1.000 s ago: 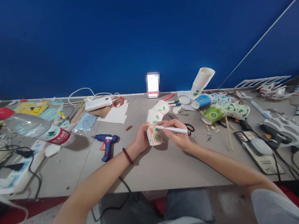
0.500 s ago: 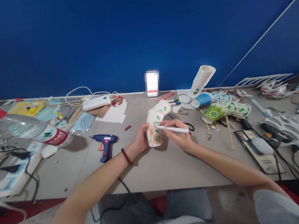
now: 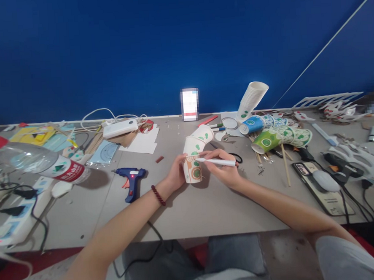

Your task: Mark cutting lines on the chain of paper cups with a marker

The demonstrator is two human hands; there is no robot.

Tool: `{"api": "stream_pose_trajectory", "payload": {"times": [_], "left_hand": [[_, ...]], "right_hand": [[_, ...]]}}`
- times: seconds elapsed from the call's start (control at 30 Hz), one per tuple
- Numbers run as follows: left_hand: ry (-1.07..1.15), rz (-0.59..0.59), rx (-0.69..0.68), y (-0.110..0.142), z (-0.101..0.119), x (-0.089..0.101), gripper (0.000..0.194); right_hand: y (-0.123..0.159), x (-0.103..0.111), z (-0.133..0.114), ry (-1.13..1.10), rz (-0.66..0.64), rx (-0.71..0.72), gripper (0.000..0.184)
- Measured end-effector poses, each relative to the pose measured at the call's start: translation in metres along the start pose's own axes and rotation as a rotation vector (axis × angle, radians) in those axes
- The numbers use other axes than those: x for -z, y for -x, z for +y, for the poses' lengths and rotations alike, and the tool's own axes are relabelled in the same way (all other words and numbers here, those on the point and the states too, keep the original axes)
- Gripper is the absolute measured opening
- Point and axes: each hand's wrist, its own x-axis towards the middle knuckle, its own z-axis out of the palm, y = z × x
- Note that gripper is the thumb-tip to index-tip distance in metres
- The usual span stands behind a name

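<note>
A curved chain of joined paper cups (image 3: 195,146) lies in front of me, its near cup coloured orange with a green spot. My left hand (image 3: 178,172) is closed around the left side of the near cup. A white marker (image 3: 220,161) sits in the pinch of my right hand (image 3: 225,171), its tip at the upper right of the orange pattern. Whether the tip touches the paper I cannot tell.
A blue glue gun (image 3: 131,181) lies left of the cups, a plastic bottle (image 3: 39,161) farther left. Coloured cup chains (image 3: 269,140) and a leaning cup stack (image 3: 253,100) are at right. A lit phone (image 3: 190,104) stands against the blue wall.
My right hand and the marker have shifted very slightly on the near cup. The left hand keeps its hold, and the view has moved a touch.
</note>
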Motion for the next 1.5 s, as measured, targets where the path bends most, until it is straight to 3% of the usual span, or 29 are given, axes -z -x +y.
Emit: {"api": "stream_pose_trajectory", "payload": {"times": [0.7, 1.27, 1.5], "left_hand": [[-0.024, 0.001, -0.02, -0.0016, -0.0025, 0.004, 0.031], [0.0, -0.004, 0.008, -0.0023, -0.0017, 0.0022, 0.029], [-0.002, -0.027, 0.018, -0.0028, -0.0016, 0.0052, 0.029]], "right_hand": [[0.004, 0.001, -0.0054, -0.001, -0.046, -0.014, 0.009], [0.0054, -0.0036, 0.0013, 0.046, 0.054, -0.007, 0.006], [0.0039, -0.0006, -0.0039, 0.022, -0.01, -0.016, 0.01]]}}
